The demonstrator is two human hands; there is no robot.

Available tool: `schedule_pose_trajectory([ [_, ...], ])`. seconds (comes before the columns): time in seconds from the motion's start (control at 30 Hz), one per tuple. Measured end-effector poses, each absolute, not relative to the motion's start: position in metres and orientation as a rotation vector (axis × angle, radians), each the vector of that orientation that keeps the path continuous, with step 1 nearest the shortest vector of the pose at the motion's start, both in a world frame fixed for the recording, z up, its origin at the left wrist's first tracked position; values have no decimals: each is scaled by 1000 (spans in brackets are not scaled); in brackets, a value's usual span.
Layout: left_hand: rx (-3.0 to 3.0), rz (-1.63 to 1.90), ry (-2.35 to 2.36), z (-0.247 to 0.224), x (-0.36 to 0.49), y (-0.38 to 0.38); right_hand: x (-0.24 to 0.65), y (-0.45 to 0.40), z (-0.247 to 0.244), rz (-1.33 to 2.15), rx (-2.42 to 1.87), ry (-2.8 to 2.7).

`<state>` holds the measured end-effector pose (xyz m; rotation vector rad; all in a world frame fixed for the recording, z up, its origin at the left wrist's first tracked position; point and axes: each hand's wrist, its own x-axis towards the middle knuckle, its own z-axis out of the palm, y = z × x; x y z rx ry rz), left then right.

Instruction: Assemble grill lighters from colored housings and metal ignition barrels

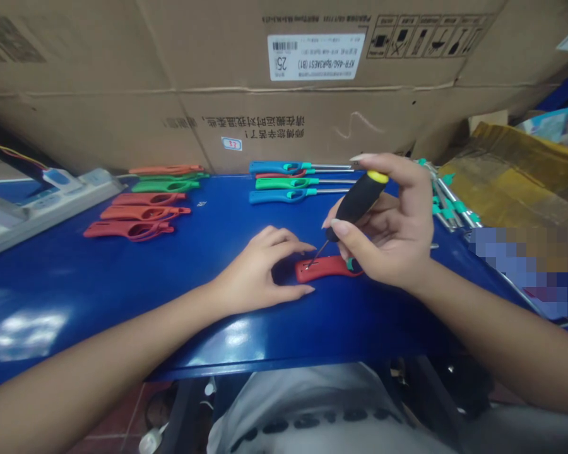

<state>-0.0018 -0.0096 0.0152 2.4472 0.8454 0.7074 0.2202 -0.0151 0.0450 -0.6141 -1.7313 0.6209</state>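
A red lighter lies flat on the blue table, its handle end pointing left and its trigger end partly hidden by my right hand. My right hand is closed around a black screwdriver with a yellow cap, tilted so that its thin tip meets the slot near the lighter's left end. My left hand rests on the table just left of the lighter, thumb and fingers apart around that end, with nothing visible held.
Red, orange and green handles lie at the left beside a white power strip. Assembled lighters sit at the back. Metal rods with teal parts lie right, near a taped box. A cardboard box stands behind.
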Motion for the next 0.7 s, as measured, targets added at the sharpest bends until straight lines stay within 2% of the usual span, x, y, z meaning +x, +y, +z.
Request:
schedule_pose_trajectory([
  [0.3,2496,650,785,11,-1,-7,218,-15,38,704,-575,-1734],
  [0.7,2488,647,798,6,-2,-6,217,-15,33,555,-556,-1799],
])
